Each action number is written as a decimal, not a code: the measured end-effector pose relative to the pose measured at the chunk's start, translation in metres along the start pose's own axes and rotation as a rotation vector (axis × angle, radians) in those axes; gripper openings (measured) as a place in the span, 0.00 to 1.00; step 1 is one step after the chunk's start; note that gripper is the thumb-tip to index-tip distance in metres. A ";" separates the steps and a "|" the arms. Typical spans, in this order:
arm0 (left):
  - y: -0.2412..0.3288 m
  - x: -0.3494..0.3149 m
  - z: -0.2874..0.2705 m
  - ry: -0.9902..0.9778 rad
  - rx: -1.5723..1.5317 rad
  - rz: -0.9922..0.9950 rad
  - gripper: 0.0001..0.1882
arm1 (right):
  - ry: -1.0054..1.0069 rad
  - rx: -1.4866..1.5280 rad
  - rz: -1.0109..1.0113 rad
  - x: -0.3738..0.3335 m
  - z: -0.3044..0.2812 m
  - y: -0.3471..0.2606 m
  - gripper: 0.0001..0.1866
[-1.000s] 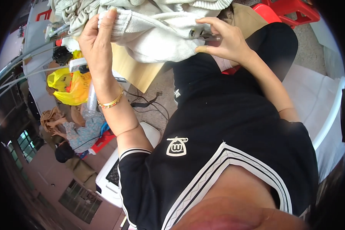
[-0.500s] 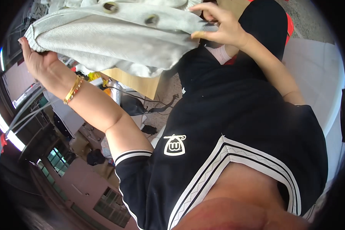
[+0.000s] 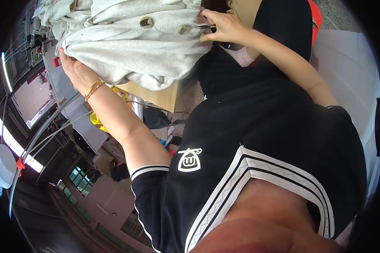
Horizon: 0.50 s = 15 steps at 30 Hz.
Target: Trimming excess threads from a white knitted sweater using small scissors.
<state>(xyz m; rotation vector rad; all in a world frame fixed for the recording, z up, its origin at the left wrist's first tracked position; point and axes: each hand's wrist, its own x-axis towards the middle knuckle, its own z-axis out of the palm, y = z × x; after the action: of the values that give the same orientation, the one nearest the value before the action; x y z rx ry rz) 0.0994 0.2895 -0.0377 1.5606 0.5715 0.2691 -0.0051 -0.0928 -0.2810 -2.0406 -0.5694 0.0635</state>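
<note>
A whitish knitted cardigan [image 3: 135,55] with large olive-brown buttons [image 3: 146,22] spreads across the top of the view in loose folds. At its left end, my left hand [image 3: 78,72] grips the edge, with its fingers partly hidden by the cloth. My right hand [image 3: 228,27] is at the right end, beside the button band. Between its thumb and fingers is a small metal tool with two thin prongs [image 3: 204,27], like thread snips; it points left toward a button [image 3: 183,29]. How far the tool touches the knit cannot be made out.
More whitish knitwear [image 3: 57,14] is heaped at the far left. Under the cardigan lies a pale wooden board [image 3: 156,95]. Cables and a yellow item [image 3: 96,120] are to the left, near a dark bag [image 3: 154,118]. A white surface [image 3: 342,71] stands at my right.
The cardigan has been lowered and now hangs in looser folds, its buttons shifted right. My left hand has moved right and slightly down; my right hand has moved a little left with the tool.
</note>
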 end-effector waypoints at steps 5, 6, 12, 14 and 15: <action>0.007 0.001 -0.011 0.058 -0.039 -0.013 0.30 | -0.101 0.398 -0.063 0.010 -0.016 0.016 0.20; 0.011 0.002 -0.018 0.059 -0.076 -0.029 0.30 | -0.270 0.475 -0.070 0.012 -0.035 0.024 0.21; 0.010 -0.013 -0.012 0.056 -0.064 -0.020 0.30 | -0.151 1.940 0.326 0.004 -0.102 0.073 0.15; -0.003 -0.001 -0.024 0.029 -0.042 -0.053 0.29 | -0.054 1.916 0.558 0.013 -0.102 0.061 0.18; -0.007 0.000 -0.029 0.020 -0.079 -0.080 0.29 | -0.037 1.847 0.609 0.019 -0.105 0.042 0.19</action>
<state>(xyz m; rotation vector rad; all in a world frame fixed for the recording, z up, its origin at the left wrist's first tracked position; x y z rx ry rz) 0.0835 0.3138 -0.0424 1.4567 0.6295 0.2441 0.0562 -0.1865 -0.2580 -0.3066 0.2011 0.6941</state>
